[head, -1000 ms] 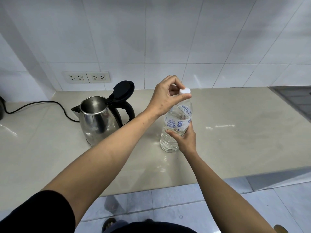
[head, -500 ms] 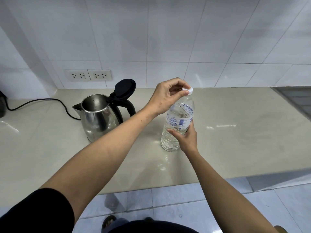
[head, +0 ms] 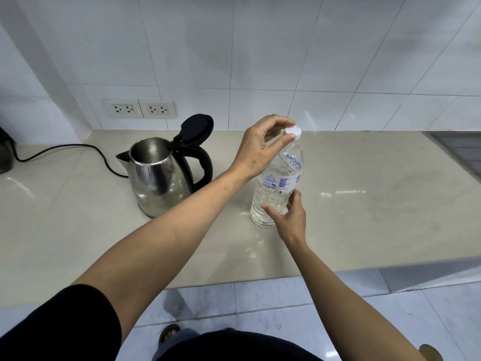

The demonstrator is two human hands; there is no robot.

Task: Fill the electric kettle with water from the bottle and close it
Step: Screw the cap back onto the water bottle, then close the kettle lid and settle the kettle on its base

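Your left grip (head: 256, 149) pinches the white cap (head: 293, 133); your right grip (head: 289, 217) clasps the clear, labelled bottle (head: 278, 186), upright on the surface (head: 364, 204). Steel kettle (head: 156, 178): lid (head: 196, 128) open.

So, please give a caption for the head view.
Left hand grips white cap of clear plastic bottle; right hand steadies it.

Polished steel gleams on the kettle (head: 156, 183) with its matt black plastic lid (head: 197, 128) and handle (head: 204, 162), the ribbed bottle (head: 278, 186) is clear glossy plastic under a smooth white cap (head: 293, 132), and the beige countertop (head: 377, 204) and white wall tiles (head: 260, 48) shine glossy.
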